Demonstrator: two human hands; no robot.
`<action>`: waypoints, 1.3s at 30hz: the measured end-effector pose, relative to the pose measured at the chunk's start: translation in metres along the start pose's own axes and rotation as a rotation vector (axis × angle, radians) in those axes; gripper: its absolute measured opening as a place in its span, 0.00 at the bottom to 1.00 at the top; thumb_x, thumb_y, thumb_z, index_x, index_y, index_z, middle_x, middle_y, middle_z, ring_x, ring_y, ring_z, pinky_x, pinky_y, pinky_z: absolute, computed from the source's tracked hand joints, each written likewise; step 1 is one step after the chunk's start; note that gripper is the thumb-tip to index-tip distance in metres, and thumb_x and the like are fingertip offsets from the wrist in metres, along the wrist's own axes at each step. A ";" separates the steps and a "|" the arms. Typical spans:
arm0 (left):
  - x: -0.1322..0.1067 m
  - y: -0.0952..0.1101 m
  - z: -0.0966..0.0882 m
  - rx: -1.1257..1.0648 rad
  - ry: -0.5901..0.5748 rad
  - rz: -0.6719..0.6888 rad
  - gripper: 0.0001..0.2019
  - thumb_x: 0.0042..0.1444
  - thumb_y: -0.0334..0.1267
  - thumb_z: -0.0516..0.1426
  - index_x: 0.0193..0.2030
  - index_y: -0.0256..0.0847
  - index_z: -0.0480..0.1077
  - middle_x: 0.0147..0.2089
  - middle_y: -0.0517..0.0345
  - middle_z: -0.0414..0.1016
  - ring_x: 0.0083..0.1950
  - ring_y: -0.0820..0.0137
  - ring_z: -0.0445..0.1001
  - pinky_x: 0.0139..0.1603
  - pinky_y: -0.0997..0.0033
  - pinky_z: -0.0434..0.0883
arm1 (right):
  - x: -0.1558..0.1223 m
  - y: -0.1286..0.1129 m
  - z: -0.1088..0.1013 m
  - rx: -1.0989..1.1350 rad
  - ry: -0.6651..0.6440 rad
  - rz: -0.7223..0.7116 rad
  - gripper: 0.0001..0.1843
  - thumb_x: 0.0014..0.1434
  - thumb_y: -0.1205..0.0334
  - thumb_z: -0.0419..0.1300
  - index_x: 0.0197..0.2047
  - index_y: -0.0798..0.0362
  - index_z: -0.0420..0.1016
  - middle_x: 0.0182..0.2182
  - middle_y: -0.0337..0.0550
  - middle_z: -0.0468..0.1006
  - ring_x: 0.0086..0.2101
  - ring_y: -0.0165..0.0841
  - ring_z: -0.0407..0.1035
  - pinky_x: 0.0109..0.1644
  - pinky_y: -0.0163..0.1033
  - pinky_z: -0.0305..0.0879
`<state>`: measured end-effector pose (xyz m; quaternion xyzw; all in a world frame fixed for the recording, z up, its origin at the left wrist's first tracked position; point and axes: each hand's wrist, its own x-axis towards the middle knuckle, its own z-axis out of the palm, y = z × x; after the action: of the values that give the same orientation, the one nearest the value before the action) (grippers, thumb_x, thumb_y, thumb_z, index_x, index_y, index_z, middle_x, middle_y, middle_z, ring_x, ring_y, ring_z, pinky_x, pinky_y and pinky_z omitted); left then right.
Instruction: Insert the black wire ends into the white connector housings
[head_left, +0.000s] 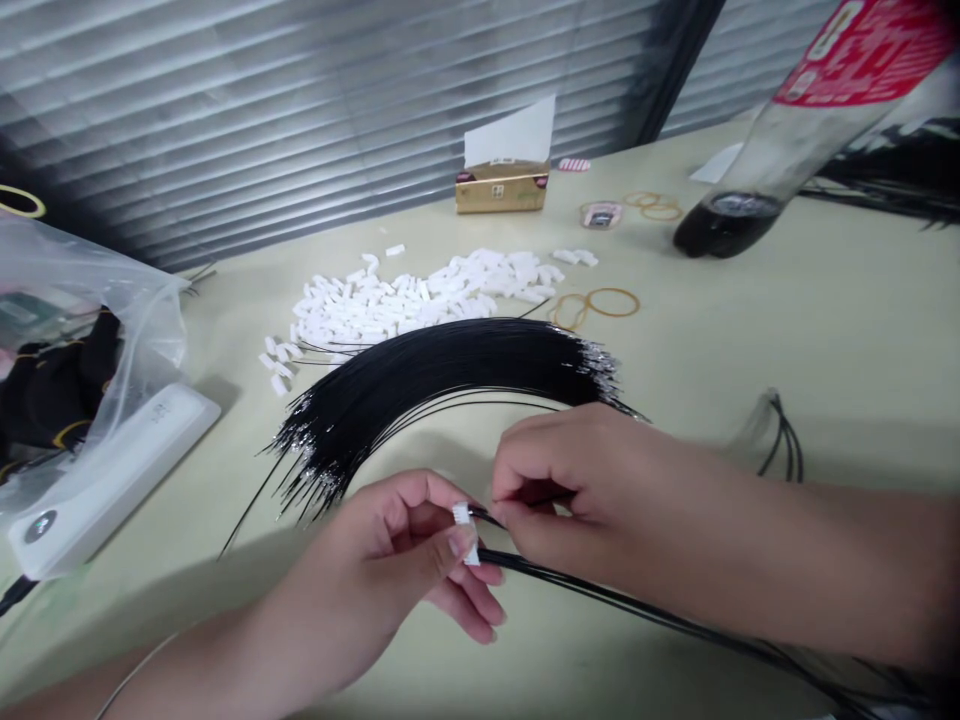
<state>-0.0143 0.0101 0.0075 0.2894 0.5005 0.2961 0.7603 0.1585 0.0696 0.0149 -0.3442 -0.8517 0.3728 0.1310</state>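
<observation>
Between the thumb and fingers of my left hand (427, 565) is a small white plastic connector housing (466, 535). Several black wires (600, 580) run out of its right side and trail off to the lower right. My right hand (570, 490) is closed just right of the housing, its thumb and forefinger pinching a black wire (487, 516) that leads to the housing. The wire's tip is hidden at the housing. Behind both hands lies a thick curved bundle of black wires (465, 360) with silvery terminals at its ends.
Loose white housings (420, 290) are heaped behind the bundle. Rubber bands (611, 302), a gold box (501, 190) and a tilted-looking cola bottle (780, 160) stand or lie farther back. At left are a white power bank-like device (120, 480) and a clear plastic bag (150, 300).
</observation>
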 end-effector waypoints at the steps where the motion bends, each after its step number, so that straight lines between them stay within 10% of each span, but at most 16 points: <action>1: 0.000 -0.001 0.000 0.019 0.004 0.003 0.11 0.50 0.38 0.61 0.32 0.35 0.64 0.25 0.60 0.73 0.27 0.73 0.75 0.31 0.74 0.74 | -0.001 0.001 0.002 -0.003 0.006 -0.018 0.08 0.48 0.68 0.55 0.20 0.54 0.68 0.18 0.32 0.67 0.20 0.21 0.58 0.22 0.28 0.51; 19: -0.009 -0.005 0.011 0.156 -0.014 -0.041 0.04 0.55 0.28 0.52 0.30 0.36 0.62 0.23 0.65 0.66 0.24 0.81 0.67 0.30 0.79 0.67 | 0.038 -0.001 -0.018 -0.016 -0.310 -0.267 0.11 0.62 0.62 0.51 0.32 0.54 0.72 0.29 0.38 0.71 0.30 0.26 0.64 0.33 0.32 0.59; 29: -0.006 -0.001 0.005 0.131 -0.087 -0.102 0.03 0.54 0.27 0.53 0.30 0.35 0.61 0.22 0.65 0.67 0.22 0.82 0.67 0.28 0.81 0.67 | 0.106 -0.005 0.035 -0.283 -0.192 -0.588 0.09 0.61 0.69 0.52 0.33 0.57 0.73 0.37 0.45 0.71 0.39 0.32 0.59 0.48 0.39 0.57; 39: 0.004 -0.004 -0.005 -0.122 -0.127 0.020 0.20 0.44 0.48 0.63 0.31 0.35 0.62 0.25 0.58 0.72 0.24 0.76 0.73 0.25 0.78 0.70 | 0.042 -0.011 -0.038 -0.159 -0.188 -0.449 0.10 0.60 0.72 0.48 0.37 0.56 0.69 0.27 0.37 0.68 0.27 0.22 0.61 0.29 0.27 0.57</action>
<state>-0.0173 0.0109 0.0007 0.2656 0.4294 0.3150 0.8036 0.1410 0.1137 0.0482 -0.1193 -0.9419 0.2967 0.1032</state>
